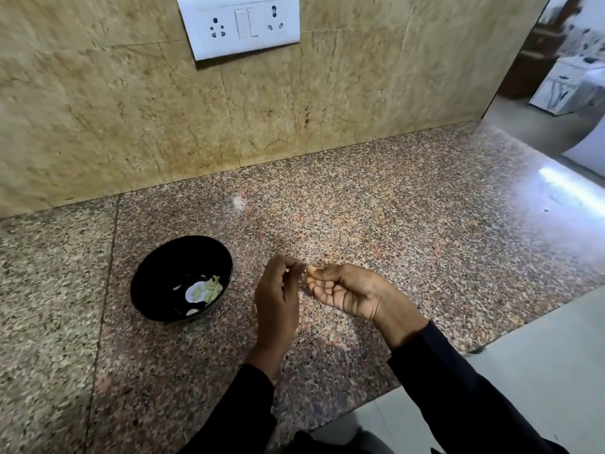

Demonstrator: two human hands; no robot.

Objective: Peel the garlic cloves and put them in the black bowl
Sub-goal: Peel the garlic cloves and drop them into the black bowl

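Note:
The black bowl (157, 273) stands on the granite counter left of my hands, with several peeled pale garlic cloves (209, 290) lying in its bottom. My left hand (276, 299) and my right hand (347, 290) meet fingertip to fingertip just right of the bowl, a little above the counter. Between the curled fingers a small pale bit of a garlic clove (306, 267) shows; both hands pinch it. Most of the clove is hidden by the fingers.
The speckled granite counter (360, 217) runs to a beige stone wall behind, with a white socket plate (240, 24) high up. The counter's edge drops off at the right front to a pale floor (540, 348).

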